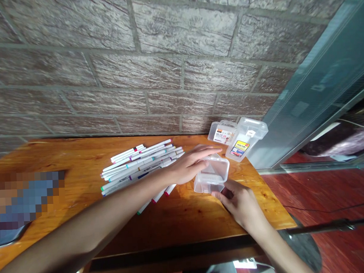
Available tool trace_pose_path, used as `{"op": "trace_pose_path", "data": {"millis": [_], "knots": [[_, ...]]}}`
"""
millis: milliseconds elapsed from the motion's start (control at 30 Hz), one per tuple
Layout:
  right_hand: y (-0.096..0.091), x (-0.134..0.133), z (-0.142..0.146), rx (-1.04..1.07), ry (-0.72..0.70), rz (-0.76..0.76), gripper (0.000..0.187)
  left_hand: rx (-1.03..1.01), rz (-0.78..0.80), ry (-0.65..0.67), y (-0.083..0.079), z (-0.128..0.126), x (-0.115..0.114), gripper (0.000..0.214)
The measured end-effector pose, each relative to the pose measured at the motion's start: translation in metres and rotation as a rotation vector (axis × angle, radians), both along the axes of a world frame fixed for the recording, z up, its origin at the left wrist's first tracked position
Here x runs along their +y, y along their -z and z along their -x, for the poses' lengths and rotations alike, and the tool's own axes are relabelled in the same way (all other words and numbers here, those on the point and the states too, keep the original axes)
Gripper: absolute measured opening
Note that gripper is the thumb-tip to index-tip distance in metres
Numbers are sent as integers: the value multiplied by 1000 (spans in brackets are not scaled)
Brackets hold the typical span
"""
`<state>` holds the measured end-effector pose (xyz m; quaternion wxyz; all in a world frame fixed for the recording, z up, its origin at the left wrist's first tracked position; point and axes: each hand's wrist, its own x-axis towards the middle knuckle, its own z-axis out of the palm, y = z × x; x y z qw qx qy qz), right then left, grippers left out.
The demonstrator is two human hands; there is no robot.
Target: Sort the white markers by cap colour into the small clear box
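Note:
A clear plastic box (210,186) sits near the right end of the wooden table, its rimmed upper part (220,171) tilted up. My left hand (190,165) reaches across to the upper part from the left. Its fingers lie straight along the far side and its thumb is at the near side, with the plastic between them. Low on the right, my right hand (242,202) grips the box with the thumb in front; its other fingertips are partly hidden. Left of the box lies a pile of white markers (141,164) with coloured ends, partly covered by my left forearm.
Behind the box stand a clear case with a yellow label (239,148) and a clear container with a white label (222,134). A blurred-out flat device (12,236) lies at the left. Brick wall (164,69) backs the wooden table (185,224); a glass door (311,80) is to the right.

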<state>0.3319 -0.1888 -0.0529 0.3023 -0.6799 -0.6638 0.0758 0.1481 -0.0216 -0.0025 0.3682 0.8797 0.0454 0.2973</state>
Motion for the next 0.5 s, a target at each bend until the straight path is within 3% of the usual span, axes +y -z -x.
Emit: {"op": "trace_pose_path", "data": {"millis": [167,267,367,400,500], "knots": [[1,-1,-2,-30,14,-13,34,130,-60,-159,-9,24,-10,76],[1,-9,-2,-14,38,-67,33,170,-127,-348,-16,54,-20,59],[-4,-19,6,11,113,-228,36,277,-146,-545,-17,78,-30,18],[-9,-22,10,12,110,-296,30,339,-154,-583,-15,82,-33,8],[-28,-22,23,-34,37,-514,9,543,-273,-568,-3,85,-43,8]]}}
